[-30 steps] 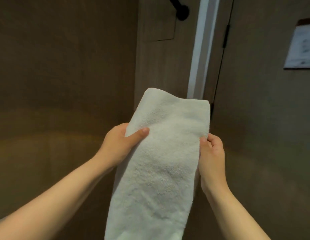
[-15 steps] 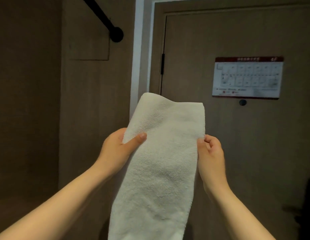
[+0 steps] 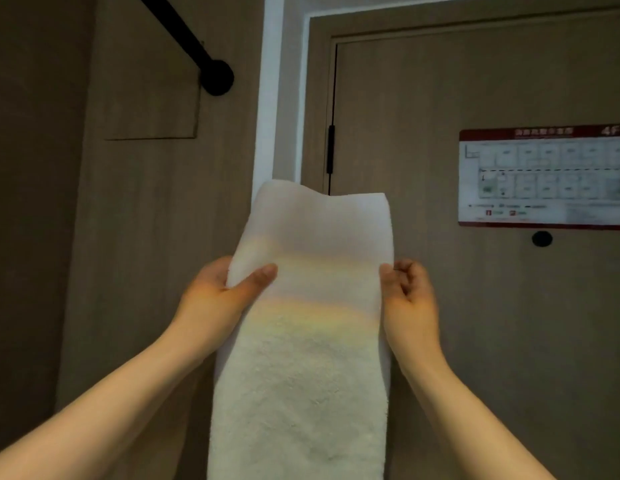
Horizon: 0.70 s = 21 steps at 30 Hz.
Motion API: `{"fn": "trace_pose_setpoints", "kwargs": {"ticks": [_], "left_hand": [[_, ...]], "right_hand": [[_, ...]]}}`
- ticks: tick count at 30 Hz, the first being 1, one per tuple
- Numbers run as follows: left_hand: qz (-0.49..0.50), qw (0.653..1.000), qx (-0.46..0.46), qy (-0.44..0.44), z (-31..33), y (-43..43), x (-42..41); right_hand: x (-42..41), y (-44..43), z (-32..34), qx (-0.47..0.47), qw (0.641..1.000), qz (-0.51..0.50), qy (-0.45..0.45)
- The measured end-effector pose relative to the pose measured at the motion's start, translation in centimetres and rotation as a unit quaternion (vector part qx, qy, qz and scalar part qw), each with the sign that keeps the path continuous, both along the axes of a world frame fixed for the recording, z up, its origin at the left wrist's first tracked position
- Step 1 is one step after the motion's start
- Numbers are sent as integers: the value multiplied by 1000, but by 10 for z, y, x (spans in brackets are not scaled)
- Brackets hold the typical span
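Filling the right half of the view is a brown wood-grain door (image 3: 440, 306) in a matching frame. Left of it runs a pale vertical strip of wall (image 3: 267, 116), then flat wood-grain panelling (image 3: 135, 237) with a shallow rectangular panel set into it.

A white towel (image 3: 301, 358) hangs in the air in front of these, at the centre of the view, between the two hands. It is folded into a long narrow band with its long axis near vertical. Its rounded top edge points up toward the door frame and its lower end runs out of the bottom of the view. The cloth is thick, looped terry; the upper part is washed out by light.

A red-bordered floor plan (image 3: 544, 176), glossy and rectangular, is fixed to the door at the right.

The left hand (image 3: 215, 296) holds the towel's left edge, thumb (image 3: 260, 275) laid across the front and fingers hidden behind the cloth. The right hand (image 3: 410, 299) pinches the right edge with curled fingers.

A black round rail (image 3: 184, 36) slants down to a disc mount (image 3: 217, 77) on the panelling. A black hinge (image 3: 331, 148) sits on the door's left edge, and a small dark peephole (image 3: 541, 239) lies below the plan.
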<state>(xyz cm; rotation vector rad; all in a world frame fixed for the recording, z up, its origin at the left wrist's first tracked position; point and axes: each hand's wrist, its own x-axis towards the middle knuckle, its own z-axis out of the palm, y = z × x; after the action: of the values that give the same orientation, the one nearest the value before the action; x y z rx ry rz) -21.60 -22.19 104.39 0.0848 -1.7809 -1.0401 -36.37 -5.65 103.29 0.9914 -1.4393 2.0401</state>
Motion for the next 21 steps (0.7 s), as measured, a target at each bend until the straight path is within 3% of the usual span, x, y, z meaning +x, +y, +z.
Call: {"fn": "trace_pose_setpoints", "kwargs": {"ticks": [11,16,21], "left_hand": [[187,981,35,41,31,-47,-13],[309,949,32,59,34,-56,11],[410,909,7,70,39,-56,48]], "right_hand": [[-75,-132,46,-7,981,176,78],[-60,-186,62,-35,957,270,99],[-24,-217,70,-80,945,278,154]]}}
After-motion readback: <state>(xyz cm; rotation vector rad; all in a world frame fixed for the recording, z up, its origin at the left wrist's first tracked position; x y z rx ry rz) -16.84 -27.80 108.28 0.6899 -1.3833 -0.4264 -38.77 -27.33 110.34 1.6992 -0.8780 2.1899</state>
